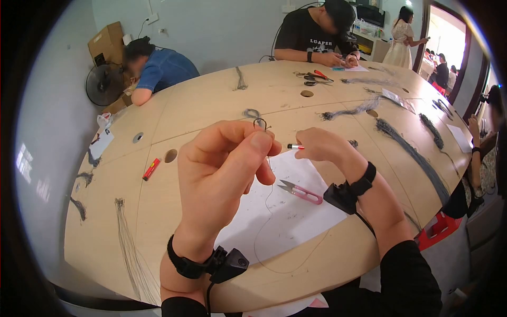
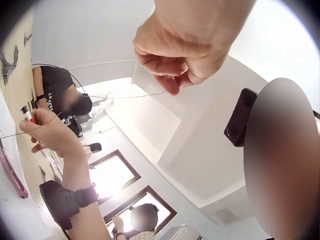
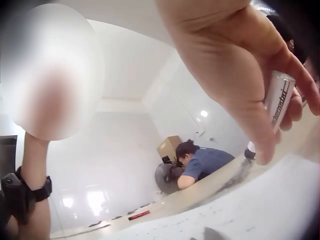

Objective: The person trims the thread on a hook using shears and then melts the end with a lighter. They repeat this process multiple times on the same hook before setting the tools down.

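Note:
My left hand (image 1: 219, 171) is raised over the table, pinching a small dark fish hook (image 1: 265, 124) between thumb and forefinger. A thin line (image 1: 270, 203) hangs from those fingers and loops across the white paper (image 1: 240, 227). To its right, my right hand (image 1: 327, 149) grips a small white-and-red tube (image 3: 279, 100) with lettering and a black tip. The tube's black end (image 1: 291, 146) points toward the left hand. Pink-handled thread snips (image 1: 303, 194) lie on the paper below, blades partly apart.
A red tube-like object (image 1: 151, 169) lies left. Bundles of thin line (image 1: 124, 232) lie at the left, with more bundles (image 1: 409, 153) at right. Farther back are scissors and red-handled pliers (image 1: 320, 74). Two people (image 1: 311, 37) sit across the table, which has round holes (image 1: 170, 155).

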Demonstrator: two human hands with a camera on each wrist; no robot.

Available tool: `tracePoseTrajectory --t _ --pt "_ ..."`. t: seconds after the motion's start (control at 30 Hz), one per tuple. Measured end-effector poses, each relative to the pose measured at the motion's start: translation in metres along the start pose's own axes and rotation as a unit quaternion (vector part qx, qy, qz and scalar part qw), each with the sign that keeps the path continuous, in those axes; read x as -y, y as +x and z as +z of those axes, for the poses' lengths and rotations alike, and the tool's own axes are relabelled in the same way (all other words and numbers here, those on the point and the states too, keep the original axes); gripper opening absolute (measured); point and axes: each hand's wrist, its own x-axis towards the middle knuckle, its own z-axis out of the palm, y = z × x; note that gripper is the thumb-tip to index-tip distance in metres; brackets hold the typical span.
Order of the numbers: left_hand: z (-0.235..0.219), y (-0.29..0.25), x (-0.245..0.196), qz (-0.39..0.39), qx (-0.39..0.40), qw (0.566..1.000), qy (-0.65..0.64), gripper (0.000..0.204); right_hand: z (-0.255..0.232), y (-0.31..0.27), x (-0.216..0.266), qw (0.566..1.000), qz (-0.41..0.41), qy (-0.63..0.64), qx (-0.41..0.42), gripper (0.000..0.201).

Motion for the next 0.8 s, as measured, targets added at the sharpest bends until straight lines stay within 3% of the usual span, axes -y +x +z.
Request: tracePoseTrajectory --t 0.03,0.17,0.23,0.27,0.33,0.4,0.43,0.47,0.53,0.6,0.67,0.8 --pt "0.001 -0.001 -0.001 -0.006 -0.002 1.000 0.007 0.009 0.004 0.001 -0.006 0.999 -0.007 -0.012 0.035 0.031" --pt "0.002 -0.001 -0.003 0.004 0.000 0.999 0.049 0.008 0.011 0.003 -0.018 0.999 0.014 -0.010 0.030 0.027" --pt "0.001 -0.002 -0.002 0.008 0.006 0.999 0.048 0.008 0.004 0.003 -0.014 0.989 0.105 0.019 0.098 0.027" --pt "0.001 -0.002 -0.002 0.012 0.011 0.999 0.047 0.008 0.003 0.004 -0.016 0.990 0.104 0.018 0.097 0.027" --pt "0.001 -0.002 -0.001 0.010 0.015 0.999 0.038 0.008 0.002 0.004 -0.020 0.997 0.040 -0.041 0.045 0.026" --pt "0.003 -0.001 0.001 0.003 0.020 0.999 0.030 0.008 -0.007 0.007 -0.017 0.990 -0.027 0.035 -0.136 0.025" --pt "0.004 -0.001 0.002 0.007 0.024 0.999 0.027 0.008 -0.027 -0.004 0.003 0.976 -0.049 0.141 -0.160 0.022" --pt "0.006 -0.001 0.004 0.010 0.028 0.999 0.024 0.008 -0.051 -0.018 0.026 0.950 -0.070 0.246 -0.181 0.019" --pt "0.009 -0.001 0.006 0.004 0.024 0.999 0.029 0.008 -0.064 -0.034 0.049 0.839 -0.158 0.480 -0.200 0.015" --pt "0.008 -0.001 0.007 -0.001 0.021 0.999 0.032 0.009 -0.071 -0.053 0.066 0.782 -0.228 0.547 -0.191 0.014" --pt "0.003 -0.001 0.006 -0.021 0.068 0.997 0.017 0.009 -0.071 -0.065 0.080 0.779 -0.243 0.542 -0.200 0.015" --pt "0.004 -0.002 0.006 -0.019 0.065 0.997 0.027 0.008 -0.069 -0.070 0.084 0.797 -0.266 0.493 -0.223 0.016"
